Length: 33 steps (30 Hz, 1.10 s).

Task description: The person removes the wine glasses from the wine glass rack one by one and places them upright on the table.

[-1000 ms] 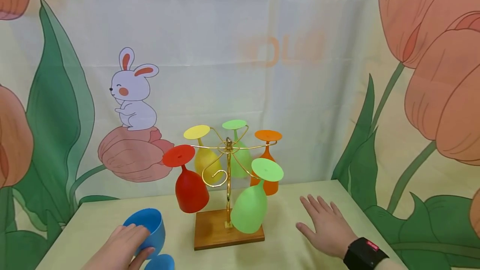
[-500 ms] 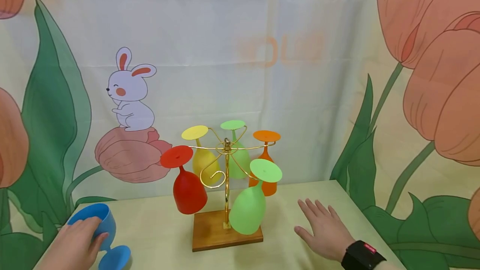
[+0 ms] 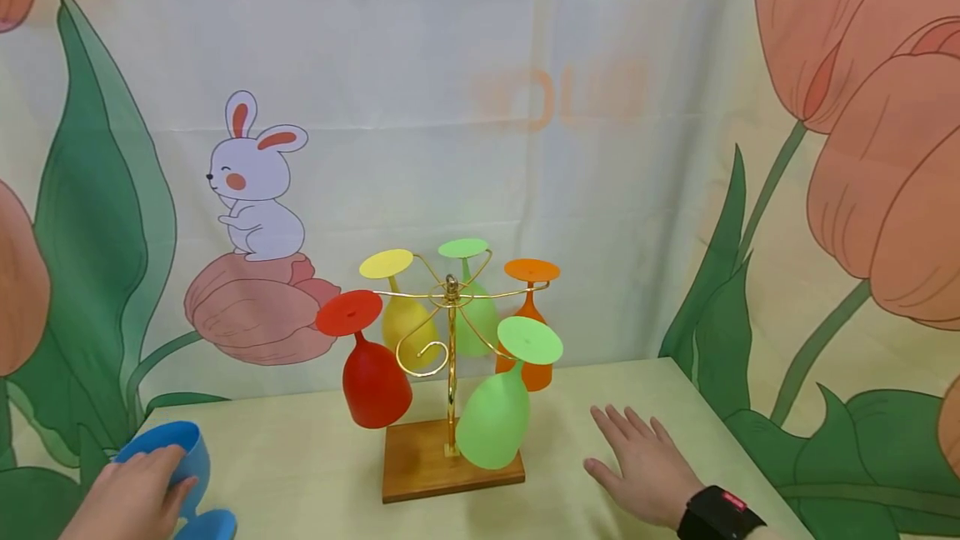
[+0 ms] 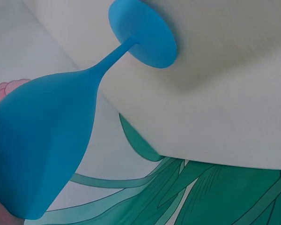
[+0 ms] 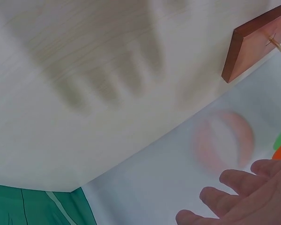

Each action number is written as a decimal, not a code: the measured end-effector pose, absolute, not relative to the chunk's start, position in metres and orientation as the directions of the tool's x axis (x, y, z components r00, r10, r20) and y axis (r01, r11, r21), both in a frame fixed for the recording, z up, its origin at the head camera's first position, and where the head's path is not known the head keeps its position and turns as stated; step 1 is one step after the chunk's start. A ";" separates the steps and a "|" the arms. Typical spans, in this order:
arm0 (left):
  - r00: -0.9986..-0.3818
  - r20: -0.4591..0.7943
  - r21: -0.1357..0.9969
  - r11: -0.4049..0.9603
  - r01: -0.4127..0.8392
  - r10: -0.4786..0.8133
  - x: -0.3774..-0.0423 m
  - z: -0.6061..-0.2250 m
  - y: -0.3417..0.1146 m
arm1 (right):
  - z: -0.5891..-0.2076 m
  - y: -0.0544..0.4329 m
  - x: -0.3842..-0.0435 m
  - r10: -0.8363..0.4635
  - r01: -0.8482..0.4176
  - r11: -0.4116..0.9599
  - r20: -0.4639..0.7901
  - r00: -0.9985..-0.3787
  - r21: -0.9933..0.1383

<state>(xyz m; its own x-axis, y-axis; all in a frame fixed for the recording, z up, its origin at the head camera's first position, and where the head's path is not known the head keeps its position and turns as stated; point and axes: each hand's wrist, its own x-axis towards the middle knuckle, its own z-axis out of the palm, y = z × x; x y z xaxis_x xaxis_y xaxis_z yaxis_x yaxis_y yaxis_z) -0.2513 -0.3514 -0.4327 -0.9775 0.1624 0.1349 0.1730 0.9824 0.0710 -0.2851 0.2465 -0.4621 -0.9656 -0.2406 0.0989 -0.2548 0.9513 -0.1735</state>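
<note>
At the table's left side my left hand [image 3: 127,494] grips a blue goblet [image 4: 51,131] by the rim of its bowl, fingers bent over the edge. The goblet's stem and round foot [image 4: 145,35] point down toward the tabletop; whether the foot touches it I cannot tell. My right hand [image 3: 641,465], fingers spread and straight, is held above the table's right side with nothing in it. Between the hands stands a brass goblet rack [image 3: 452,373] on a wooden base [image 3: 420,465]. Upside down on it hang a red goblet [image 3: 377,382], a yellow, an orange [image 3: 531,271] and two green ones.
The pale table [image 3: 300,457] ends at a hanging cloth backdrop [image 3: 420,107] printed with tulips, leaves and a rabbit. One light green goblet [image 3: 495,419] juts forward at the rack's front right. A black band [image 3: 720,515] circles the right wrist.
My left hand has carried the blue goblet leftward, away from the rack, and slightly down. The right hand has barely shifted. The goblets on the rack hang as before.
</note>
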 end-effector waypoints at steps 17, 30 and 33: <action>-0.967 0.166 0.034 0.979 0.201 0.193 -0.250 -0.443 -0.349 | -0.463 0.246 -0.281 -0.237 -0.247 0.951 0.074 -0.969 -0.183; -0.837 0.509 0.000 0.973 0.231 0.199 -0.236 -0.426 -0.333 | -0.452 0.245 -0.277 -0.273 -0.290 0.938 0.110 -0.956 -0.190; -0.775 0.593 -0.002 0.963 0.271 0.219 -0.233 -0.410 -0.312 | -0.445 0.246 -0.276 -0.290 -0.316 0.931 0.157 -0.944 -0.181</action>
